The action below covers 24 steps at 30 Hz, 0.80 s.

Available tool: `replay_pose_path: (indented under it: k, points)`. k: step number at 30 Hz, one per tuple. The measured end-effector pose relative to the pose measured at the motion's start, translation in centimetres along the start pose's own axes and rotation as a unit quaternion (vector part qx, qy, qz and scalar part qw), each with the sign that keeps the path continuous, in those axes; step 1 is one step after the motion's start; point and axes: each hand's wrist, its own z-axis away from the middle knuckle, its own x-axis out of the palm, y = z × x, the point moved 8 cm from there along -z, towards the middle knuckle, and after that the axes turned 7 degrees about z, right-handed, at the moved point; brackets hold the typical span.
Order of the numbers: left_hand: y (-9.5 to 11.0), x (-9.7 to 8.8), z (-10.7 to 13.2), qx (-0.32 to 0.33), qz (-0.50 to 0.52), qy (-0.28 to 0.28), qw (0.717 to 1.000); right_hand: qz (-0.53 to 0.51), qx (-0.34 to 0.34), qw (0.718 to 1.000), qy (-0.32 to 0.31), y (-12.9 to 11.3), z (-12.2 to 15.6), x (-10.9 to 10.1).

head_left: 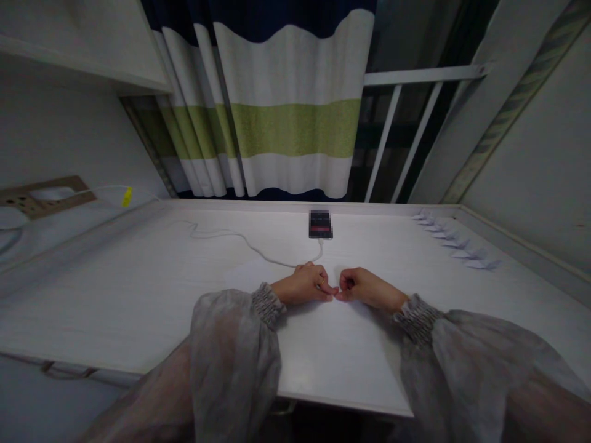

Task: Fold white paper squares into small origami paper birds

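Observation:
Over the middle of the white desk [341,357], my left hand [310,283] and my right hand [367,287] meet at their fingertips. Each is closed in a pinch, thumb against fingers. Whatever lies between the fingertips is too small or too pale against the desk to make out. A ring shows on a finger of my left hand. Just behind that hand runs a white cable [263,255], leading to a dark device with a blurred screen [320,224]. Left of the same wrist lies a faint white sheet of paper [249,272].
At the back right, several folded white paper pieces [462,246] stand in a slanting row. A striped curtain [295,129] hangs beyond the desk, beside a white window railing [425,76]. A power outlet strip [46,197] with plugs is on the left wall.

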Motion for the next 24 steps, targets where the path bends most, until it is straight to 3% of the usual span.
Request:
replay_pose_path:
  k: [10, 14, 18, 24]
  points:
    - [0.0, 0.0, 0.1, 0.006, -0.009, 0.000, 1.000, -0.065, -0.038, 0.997, -0.035, 0.4, 0.5, -0.3]
    - [0.2, -0.1, 0.2, 0.016, -0.003, 0.007, 1.000, -0.113, -0.088, 0.989, -0.035, 0.3, 1.2, -0.8]
    - [0.4, 0.0, 0.2, 0.023, 0.005, 0.003, 1.000, -0.127, -0.113, 0.985, 0.005, 0.4, 1.5, -1.3]
    - [0.9, -0.3, 0.3, 0.040, 0.024, 0.007, 0.999, -0.015, -0.126, 0.988, 0.092, -0.4, 2.1, -1.3]
